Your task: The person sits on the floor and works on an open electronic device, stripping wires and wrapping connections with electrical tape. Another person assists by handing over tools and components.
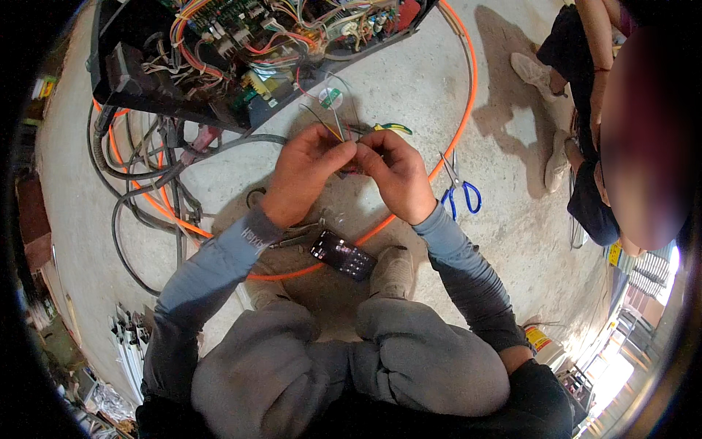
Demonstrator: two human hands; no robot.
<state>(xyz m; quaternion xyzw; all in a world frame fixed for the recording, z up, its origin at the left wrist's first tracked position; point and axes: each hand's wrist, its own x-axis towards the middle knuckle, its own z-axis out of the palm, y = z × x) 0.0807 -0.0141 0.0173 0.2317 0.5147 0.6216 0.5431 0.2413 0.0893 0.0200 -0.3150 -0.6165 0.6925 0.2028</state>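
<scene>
My left hand (303, 175) and my right hand (398, 174) meet over the floor, fingertips pinched together. Between them they grip thin wires (337, 121), whose loose lengths rise toward the machine; the exact spot where they join is covered by my fingers. Just beyond the hands lies an opened machine housing (175, 113) full of circuit boards and coloured wires (191, 36). A small round spool with a green and white label (330, 97) sits beside the housing. A tool with yellow-green handles (393, 128) lies partly behind my right hand.
Blue-handled scissors (459, 192) lie right of my right forearm. A phone with a lit screen (342, 256) rests near my shoes. An orange hose (468, 95) curves across the concrete, and black cables (128, 186) pile up at left. Another person (592, 132) is at the right.
</scene>
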